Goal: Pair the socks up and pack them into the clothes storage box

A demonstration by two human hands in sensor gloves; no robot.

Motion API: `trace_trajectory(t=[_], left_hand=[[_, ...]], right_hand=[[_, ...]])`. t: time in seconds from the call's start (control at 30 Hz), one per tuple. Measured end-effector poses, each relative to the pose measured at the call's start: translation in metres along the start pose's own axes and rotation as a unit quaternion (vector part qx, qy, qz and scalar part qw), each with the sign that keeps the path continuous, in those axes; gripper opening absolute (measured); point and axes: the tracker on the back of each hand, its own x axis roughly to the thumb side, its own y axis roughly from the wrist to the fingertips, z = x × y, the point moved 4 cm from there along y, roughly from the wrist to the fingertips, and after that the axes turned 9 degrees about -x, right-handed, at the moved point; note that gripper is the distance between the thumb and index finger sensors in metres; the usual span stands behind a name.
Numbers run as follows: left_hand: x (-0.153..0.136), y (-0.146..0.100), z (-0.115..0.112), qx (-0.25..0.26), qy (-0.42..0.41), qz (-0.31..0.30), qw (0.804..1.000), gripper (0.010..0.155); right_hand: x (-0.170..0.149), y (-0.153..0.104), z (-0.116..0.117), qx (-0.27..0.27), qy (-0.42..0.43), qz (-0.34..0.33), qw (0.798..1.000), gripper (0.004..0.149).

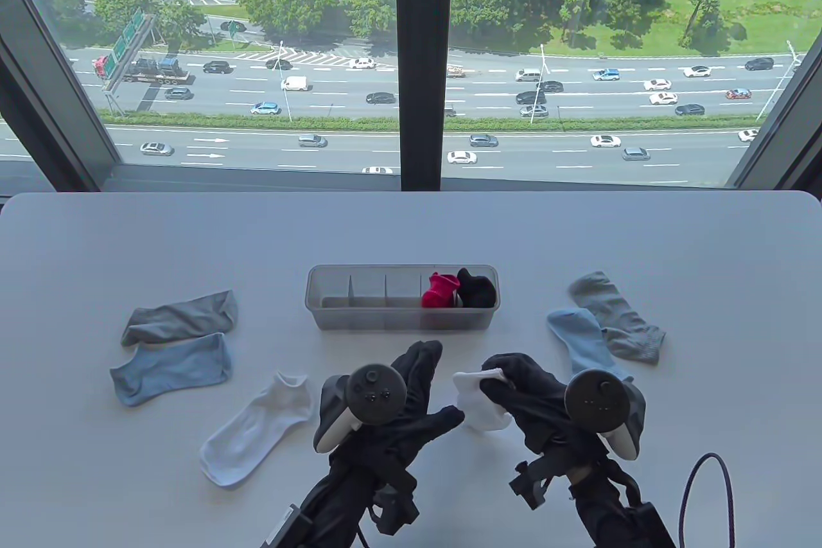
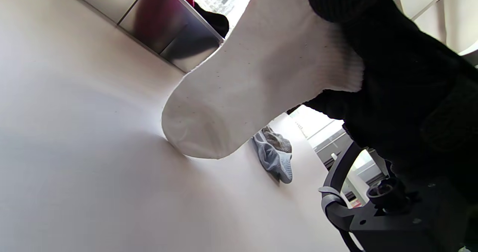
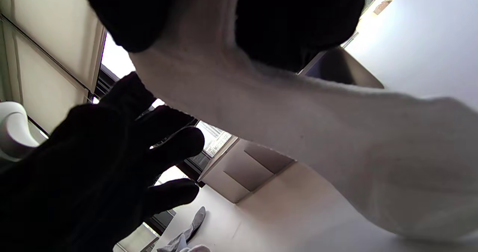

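My right hand (image 1: 498, 381) pinches the cuff of a white sock (image 1: 478, 406) and holds it up, with the toe touching the table in front of the box. In the right wrist view the fingers (image 3: 298, 24) grip the white sock (image 3: 317, 125) from above. My left hand (image 1: 438, 385) hovers just left of it with fingers straight and spread, holding nothing. The matching white sock (image 1: 253, 429) lies flat at the front left. The clear divided storage box (image 1: 359, 307) holds a red sock bundle (image 1: 440, 291) and a black one (image 1: 476, 288) in its right compartments.
A grey sock (image 1: 180, 317) and a light blue sock (image 1: 170, 368) lie at the left. Another grey sock (image 1: 616, 317) and another blue sock (image 1: 584, 342) lie at the right. A cable (image 1: 706, 496) loops at the front right. A window runs behind the table's far edge.
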Motion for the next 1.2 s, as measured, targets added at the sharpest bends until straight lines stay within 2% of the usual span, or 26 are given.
trace_trajectory(t=[0.03, 0.1, 0.17, 0.2, 0.27, 0.37, 0.43, 0.47, 0.53, 0.6, 0.63, 0.77, 0.83, 0.87, 0.9, 0.93, 0.97, 1.0, 1.03, 1.07, 1.1, 1.17, 1.2], left_hand=[[0.005, -0.001, 0.004, 0.033, -0.014, -0.023, 0.999, 0.071], [0.008, -0.009, 0.019, 0.109, -0.034, -0.028, 0.993, 0.043], [0.010, -0.017, 0.031, 0.118, -0.085, -0.051, 0.988, 0.038], [0.011, -0.018, 0.035, 0.093, -0.110, -0.054, 0.988, 0.037], [0.007, -0.020, 0.041, 0.086, -0.111, -0.035, 0.989, 0.038], [-0.011, -0.013, 0.032, 0.063, -0.078, 0.002, 0.995, 0.042], [-0.021, -0.005, 0.014, -0.023, -0.111, 0.000, 0.994, 0.073], [-0.024, 0.000, 0.002, -0.072, -0.138, -0.001, 0.988, 0.082], [-0.023, 0.006, -0.005, -0.082, -0.138, -0.011, 0.987, 0.078], [-0.019, 0.005, 0.002, -0.046, -0.120, -0.003, 0.992, 0.049], [-0.016, 0.002, 0.007, -0.023, -0.121, -0.005, 0.992, 0.040], [-0.003, -0.005, 0.015, -0.055, -0.172, -0.042, 0.983, 0.038], [-0.008, -0.003, 0.011, -0.101, -0.189, -0.011, 0.977, 0.038], [-0.017, -0.001, 0.007, -0.105, -0.185, 0.029, 0.977, 0.039], [-0.030, 0.001, 0.003, -0.085, -0.156, 0.078, 0.981, 0.039], [-0.038, 0.003, 0.001, -0.058, -0.128, 0.110, 0.984, 0.040], [-0.051, 0.005, -0.002, -0.016, -0.064, 0.165, 0.984, 0.041], [-0.058, 0.007, -0.005, 0.003, -0.021, 0.188, 0.982, 0.042], [-0.066, 0.011, -0.013, -0.012, 0.017, 0.200, 0.980, 0.055], [-0.071, 0.011, -0.018, -0.055, 0.045, 0.218, 0.973, 0.071], [-0.071, 0.009, -0.014, -0.050, 0.071, 0.229, 0.970, 0.078], [-0.067, 0.003, 0.004, -0.025, 0.114, 0.226, 0.967, 0.078], [-0.063, -0.003, 0.017, -0.016, 0.131, 0.237, 0.962, 0.078]], right_hand=[[0.005, 0.000, 0.007, 0.022, 0.007, -0.009, 1.000, 0.041], [0.012, 0.001, 0.008, 0.046, 0.010, -0.023, 0.999, 0.046], [0.019, 0.001, -0.003, 0.044, 0.014, -0.038, 0.998, 0.049], [0.020, 0.002, -0.008, 0.033, 0.029, -0.038, 0.998, 0.048], [0.010, 0.005, -0.012, 0.023, 0.088, -0.003, 0.996, 0.045], [-0.010, 0.007, 0.001, 0.052, 0.116, 0.035, 0.991, 0.042], [-0.011, 0.008, 0.008, 0.068, 0.084, 0.031, 0.994, 0.043], [-0.009, 0.008, 0.010, 0.079, 0.073, 0.024, 0.994, 0.043], [-0.002, 0.008, 0.015, 0.088, 0.081, 0.012, 0.993, 0.043], [0.003, 0.007, 0.016, 0.088, 0.090, 0.003, 0.992, 0.043], [0.005, 0.006, 0.015, 0.088, 0.089, -0.004, 0.992, 0.044], [0.015, 0.007, 0.005, 0.097, 0.144, -0.019, 0.985, 0.045], [0.010, 0.008, 0.012, 0.127, 0.160, 0.008, 0.979, 0.045], [0.004, 0.009, 0.016, 0.128, 0.145, 0.022, 0.981, 0.044], [-0.006, 0.010, 0.022, 0.114, 0.101, 0.046, 0.987, 0.045], [-0.014, 0.011, 0.026, 0.099, 0.065, 0.059, 0.991, 0.045], [-0.028, 0.011, 0.035, 0.074, 0.001, 0.084, 0.994, 0.047], [-0.036, 0.010, 0.039, 0.063, -0.039, 0.104, 0.992, 0.052], [-0.044, 0.008, 0.042, 0.057, -0.094, 0.118, 0.987, 0.057], [-0.044, 0.007, 0.043, 0.074, -0.132, 0.107, 0.983, 0.061], [-0.041, 0.005, 0.043, 0.087, -0.145, 0.089, 0.982, 0.062], [-0.030, 0.001, 0.048, 0.134, -0.143, 0.046, 0.979, 0.060], [-0.026, -0.004, 0.059, 0.183, -0.129, 0.032, 0.974, 0.059]])
